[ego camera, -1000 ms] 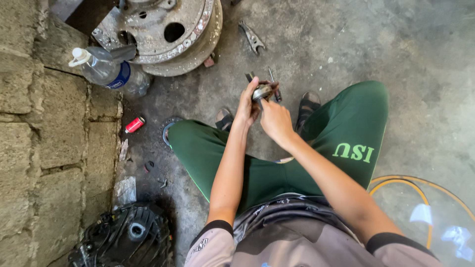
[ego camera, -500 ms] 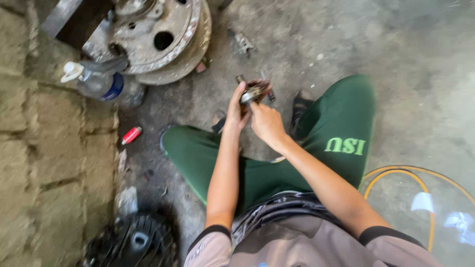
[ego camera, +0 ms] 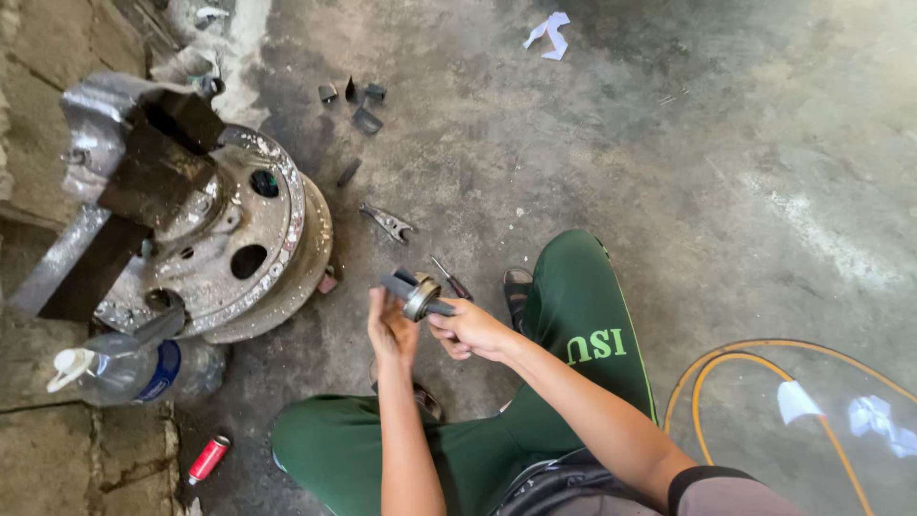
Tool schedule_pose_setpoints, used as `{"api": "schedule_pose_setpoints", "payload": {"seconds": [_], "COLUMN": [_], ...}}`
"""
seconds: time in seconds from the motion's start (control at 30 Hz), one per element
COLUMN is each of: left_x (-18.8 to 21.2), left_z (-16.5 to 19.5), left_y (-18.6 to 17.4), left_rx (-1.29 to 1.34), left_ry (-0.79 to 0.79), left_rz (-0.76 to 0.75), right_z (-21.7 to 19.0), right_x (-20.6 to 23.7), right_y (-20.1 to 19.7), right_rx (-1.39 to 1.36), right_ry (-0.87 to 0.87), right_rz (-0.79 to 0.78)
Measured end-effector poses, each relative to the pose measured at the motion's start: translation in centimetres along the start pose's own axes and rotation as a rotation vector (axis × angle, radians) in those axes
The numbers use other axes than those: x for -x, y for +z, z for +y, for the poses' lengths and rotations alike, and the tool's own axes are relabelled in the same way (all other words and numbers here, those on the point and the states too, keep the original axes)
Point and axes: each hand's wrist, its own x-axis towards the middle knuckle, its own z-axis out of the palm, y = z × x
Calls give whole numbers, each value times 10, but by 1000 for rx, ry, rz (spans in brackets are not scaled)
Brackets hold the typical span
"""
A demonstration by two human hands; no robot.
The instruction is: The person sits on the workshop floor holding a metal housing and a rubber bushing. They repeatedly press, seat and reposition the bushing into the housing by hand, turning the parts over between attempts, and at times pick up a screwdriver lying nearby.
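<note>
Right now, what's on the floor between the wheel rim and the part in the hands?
Head view: grey pliers lie between rim and held metal part; otherwise bare concrete.

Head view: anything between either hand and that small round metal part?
Nothing visible. The left hand cups the round metal part from below and the right hand grips its dark shaft end. Both touch it directly. Pliers, a screwdriver and the wheel rim lie apart on the concrete floor.
</note>
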Motion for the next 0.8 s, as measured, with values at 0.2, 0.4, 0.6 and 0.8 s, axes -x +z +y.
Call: {"api": "schedule_pose_setpoints", "payload": {"seconds": [0.2, 0.4, 0.6, 0.8], "left_x": [20, 43, 28, 0], "left_z": [45, 44, 21, -24], "left_y": [11, 42, 24, -12], "left_rx": [-1117, -1634, -1521, -914], "left_ry": [885, 1071, 724, 272], "left_rz": [253, 50, 196, 92], "right_z": [-11, 7, 20, 32], "right_x": [13, -8, -12, -12], "right_y": [-35, -69, -78, -74], "right_rx": [52, 95, 1, -54], "right_ry": [-13, -19, 5, 22], "right_rz": [-44, 11, 39, -5]}}
